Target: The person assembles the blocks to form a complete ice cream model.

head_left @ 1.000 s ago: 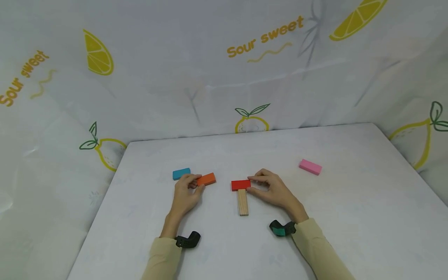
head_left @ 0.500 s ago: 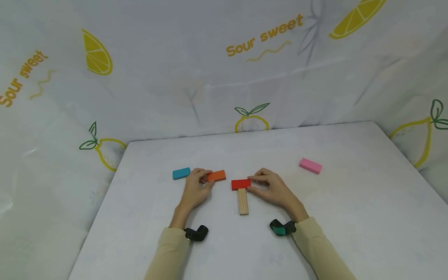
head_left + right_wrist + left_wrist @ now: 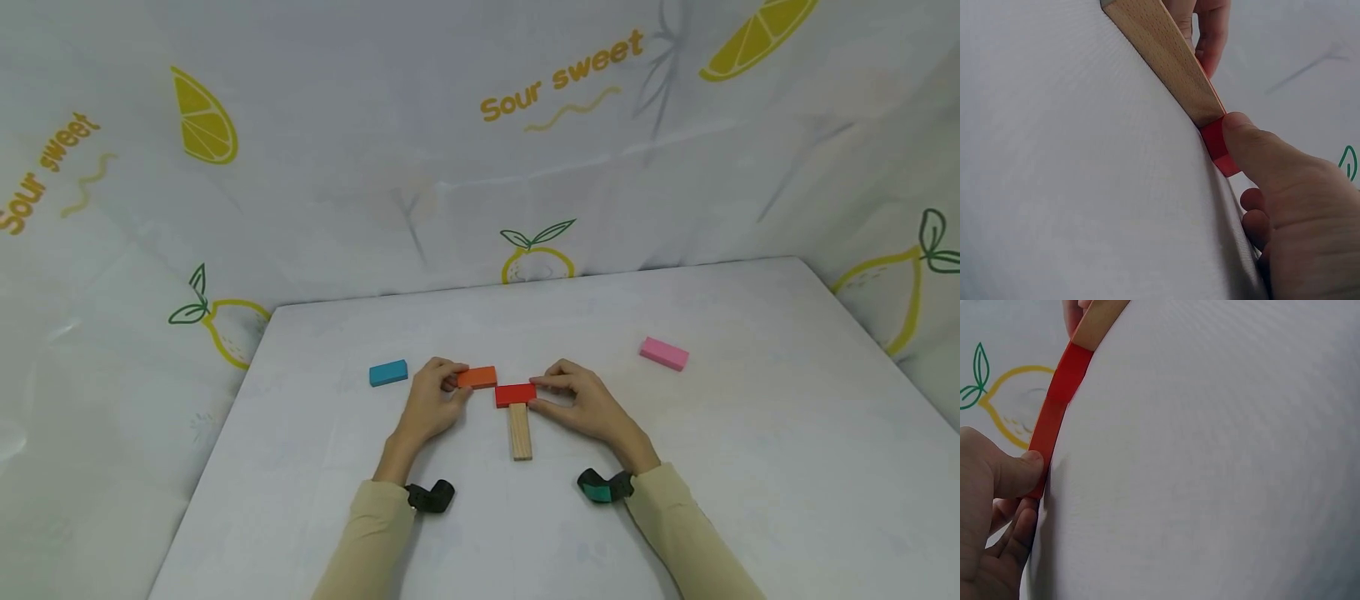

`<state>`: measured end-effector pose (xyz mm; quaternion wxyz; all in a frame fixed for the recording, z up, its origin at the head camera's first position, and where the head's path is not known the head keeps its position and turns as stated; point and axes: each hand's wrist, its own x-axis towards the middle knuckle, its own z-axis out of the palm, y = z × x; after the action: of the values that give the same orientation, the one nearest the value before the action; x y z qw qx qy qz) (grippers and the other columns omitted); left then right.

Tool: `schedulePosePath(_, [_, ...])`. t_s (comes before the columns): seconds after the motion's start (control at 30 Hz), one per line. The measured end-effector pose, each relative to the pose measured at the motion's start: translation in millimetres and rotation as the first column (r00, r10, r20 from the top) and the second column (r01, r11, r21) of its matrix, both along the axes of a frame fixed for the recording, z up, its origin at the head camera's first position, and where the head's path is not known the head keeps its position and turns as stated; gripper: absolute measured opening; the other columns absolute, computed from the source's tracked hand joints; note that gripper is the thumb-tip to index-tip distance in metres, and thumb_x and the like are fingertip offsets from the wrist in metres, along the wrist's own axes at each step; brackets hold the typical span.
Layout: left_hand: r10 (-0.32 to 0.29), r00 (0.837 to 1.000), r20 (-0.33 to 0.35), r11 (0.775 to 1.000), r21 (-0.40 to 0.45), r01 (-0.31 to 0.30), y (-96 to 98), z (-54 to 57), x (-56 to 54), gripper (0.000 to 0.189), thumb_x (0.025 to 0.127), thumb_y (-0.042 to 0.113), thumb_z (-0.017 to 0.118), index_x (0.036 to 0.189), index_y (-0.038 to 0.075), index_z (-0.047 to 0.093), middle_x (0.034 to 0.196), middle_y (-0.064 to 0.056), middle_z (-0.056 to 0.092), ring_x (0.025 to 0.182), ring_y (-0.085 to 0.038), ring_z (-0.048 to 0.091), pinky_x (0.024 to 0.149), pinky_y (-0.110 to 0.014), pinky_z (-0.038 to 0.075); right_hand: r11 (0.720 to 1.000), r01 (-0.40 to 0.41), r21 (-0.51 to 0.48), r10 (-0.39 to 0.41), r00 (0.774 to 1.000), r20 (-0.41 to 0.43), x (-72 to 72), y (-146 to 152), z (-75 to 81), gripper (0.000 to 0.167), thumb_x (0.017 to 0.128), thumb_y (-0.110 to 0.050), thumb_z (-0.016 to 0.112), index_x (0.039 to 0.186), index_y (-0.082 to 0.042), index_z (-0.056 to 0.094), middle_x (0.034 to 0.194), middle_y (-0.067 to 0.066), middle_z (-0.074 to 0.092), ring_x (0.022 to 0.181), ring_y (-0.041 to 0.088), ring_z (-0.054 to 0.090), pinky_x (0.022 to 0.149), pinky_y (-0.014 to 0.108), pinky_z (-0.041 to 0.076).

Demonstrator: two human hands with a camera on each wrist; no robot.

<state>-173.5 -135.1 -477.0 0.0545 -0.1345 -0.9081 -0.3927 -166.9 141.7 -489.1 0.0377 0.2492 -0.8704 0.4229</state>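
My left hand (image 3: 432, 400) pinches an orange block (image 3: 477, 377) by its left end, thumb on the near side. The block's right end reaches the upper left corner of a red block (image 3: 515, 395); whether they touch I cannot tell. At the red block's right end, my right hand (image 3: 581, 404) holds it between thumb and fingers. A plain wooden block (image 3: 520, 432) lies lengthwise below the red one, its far end against it, like a T. In the right wrist view the thumb (image 3: 1266, 150) presses the red block's end (image 3: 1215, 139).
A blue block (image 3: 388, 372) lies left of the left hand. Farther back on the right is a pink block (image 3: 664, 353). The white table (image 3: 750, 467) meets a lemon-printed cloth (image 3: 337, 208) behind and at the sides.
My left hand has slid the orange block rightward, away from the blue block and up to the red one. The right hand and the red block have stayed in place.
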Motion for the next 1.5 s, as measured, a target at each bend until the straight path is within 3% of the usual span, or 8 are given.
schedulePosePath(0.73, [-0.054, 0.999, 0.000, 0.998, -0.019, 0.054, 14.1, -2.0, -0.1, 0.036, 0.091, 0.008, 0.073, 0.126, 0.002, 0.070, 0.114, -0.012, 0.067, 0.092, -0.017, 0.062, 0.086, -0.031, 0.057, 1.000, 0.013, 0.007, -0.013, 1.000, 0.003, -0.5, -1.1, -2.7, 0.038, 0.084, -0.023, 0.084, 0.119, -0.009, 0.077, 0.105, 0.000, 0.066, 0.090, 0.011, 0.054, 0.074, 0.023, 0.047])
schedulePosePath(0.9, [-0.015, 1.000, 0.018, 0.997, 0.078, 0.013, 10.9, -5.2, 0.0, 0.038, 0.091, 0.007, 0.072, 0.129, 0.001, 0.067, 0.110, -0.012, 0.068, 0.092, -0.018, 0.065, 0.088, -0.031, 0.059, 1.000, 0.015, 0.005, -0.015, 1.000, 0.013, -0.3, -1.3, -2.2, 0.042, 0.084, -0.025, 0.085, 0.122, -0.009, 0.076, 0.106, 0.000, 0.067, 0.090, 0.011, 0.054, 0.075, 0.023, 0.046])
schedulePosePath(1.07, [0.035, 0.998, 0.051, 0.979, 0.201, -0.045, 8.1, -7.6, 1.0, 0.030, 0.091, 0.003, 0.070, 0.120, -0.002, 0.070, 0.113, -0.015, 0.071, 0.095, -0.022, 0.069, 0.089, -0.031, 0.060, 1.000, 0.009, -0.009, -0.009, 1.000, 0.020, -0.4, -1.3, -2.0, 0.041, 0.083, -0.023, 0.086, 0.120, -0.008, 0.076, 0.106, 0.000, 0.066, 0.089, 0.011, 0.053, 0.075, 0.022, 0.046])
schedulePosePath(1.5, [0.029, 1.000, 0.002, 0.983, 0.184, -0.029, 10.7, -11.7, -1.6, 0.023, 0.091, 0.003, 0.069, 0.114, -0.002, 0.073, 0.108, -0.014, 0.074, 0.092, -0.022, 0.069, 0.086, -0.029, 0.060, 1.000, 0.010, -0.003, -0.010, 1.000, 0.007, -1.2, 0.1, -2.6, 0.038, 0.084, -0.023, 0.085, 0.118, -0.008, 0.077, 0.105, 0.001, 0.066, 0.090, 0.011, 0.054, 0.075, 0.023, 0.047])
